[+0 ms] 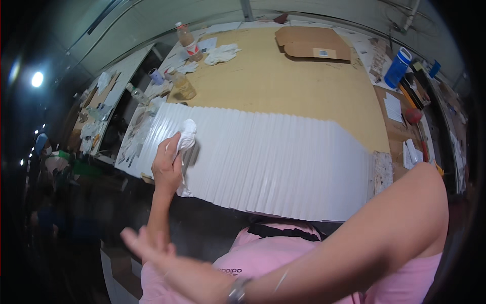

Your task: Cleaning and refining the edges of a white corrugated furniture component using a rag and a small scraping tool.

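Observation:
My left hand (168,158) is closed around a bunched white cloth (188,136), near the left end of a row of white sheets. Part of the cloth hangs down below the fingers to the table's near edge. The long white sheets (263,157) lie overlapped like a fan across the near part of the table, their edges making narrow ridges. My right arm reaches across my body to the left, and my right hand (162,256) is at my left forearm with its fingers stretched out, slightly blurred. I see nothing held in it.
Beyond the sheets is the tan table top (283,86) with a brown cardboard piece (314,44). A tall bottle (189,43), a jar of yellowish liquid (183,86) and crumpled white cloth (221,53) stand at the left. To the right are a blue bottle (398,68) and a red ball-like object (413,116).

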Available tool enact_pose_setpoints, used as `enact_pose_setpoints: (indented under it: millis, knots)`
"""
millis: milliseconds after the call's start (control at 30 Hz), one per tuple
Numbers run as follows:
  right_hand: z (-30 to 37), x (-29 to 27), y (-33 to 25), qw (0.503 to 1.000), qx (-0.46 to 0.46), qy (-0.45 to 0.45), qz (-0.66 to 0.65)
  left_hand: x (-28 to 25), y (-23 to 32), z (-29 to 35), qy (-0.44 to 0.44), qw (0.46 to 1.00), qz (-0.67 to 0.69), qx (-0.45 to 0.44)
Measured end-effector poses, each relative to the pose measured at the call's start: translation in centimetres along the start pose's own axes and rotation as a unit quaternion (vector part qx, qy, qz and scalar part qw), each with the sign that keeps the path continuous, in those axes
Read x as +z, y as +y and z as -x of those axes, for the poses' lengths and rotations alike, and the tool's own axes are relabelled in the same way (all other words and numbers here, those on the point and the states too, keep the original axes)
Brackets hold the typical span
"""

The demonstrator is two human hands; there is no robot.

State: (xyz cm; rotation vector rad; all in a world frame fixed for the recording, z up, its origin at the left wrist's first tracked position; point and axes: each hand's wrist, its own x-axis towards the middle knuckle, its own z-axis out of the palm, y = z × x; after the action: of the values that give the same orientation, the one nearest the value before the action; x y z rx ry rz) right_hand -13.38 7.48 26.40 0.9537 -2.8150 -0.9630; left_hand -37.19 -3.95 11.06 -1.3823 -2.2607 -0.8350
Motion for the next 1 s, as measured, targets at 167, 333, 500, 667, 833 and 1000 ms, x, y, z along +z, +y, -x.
enact_pose_setpoints:
  millis: [167, 333, 500, 667, 833, 1000]
  knots:
    - [3.5, 9.6, 1.0, 0.937, 0.207, 0.118, -0.254, -2.6, -2.5, 3.3, 0.02, 0.996, -0.079, -0.02]
    - [10.9, 17.0, -2.4, 0.776, 0.44, 0.076, -0.446, -7.8, -5.1, 4.5, 0.073, 0.99, -0.078, -0.087]
    - [12.5, 19.9, -8.3, 0.566, 0.679, 0.125, -0.451, -2.8, -8.6, 0.3, -0.089, 0.989, -0.112, 0.037]
    - [8.5, 21.9, -12.0, 0.521, 0.738, 0.117, -0.413, 2.0, -17.4, -8.2, -0.055, 0.98, -0.165, 0.102]
    - [7.5, 22.8, -12.3, 0.534, 0.777, 0.058, -0.328, 1.8, -23.1, -16.0, 0.035, 0.995, -0.065, 0.069]
    - [7.2, 23.3, -12.3, 0.544, 0.77, 0.073, -0.326, 5.9, -28.3, -18.6, -0.079, 0.996, -0.032, 0.039]
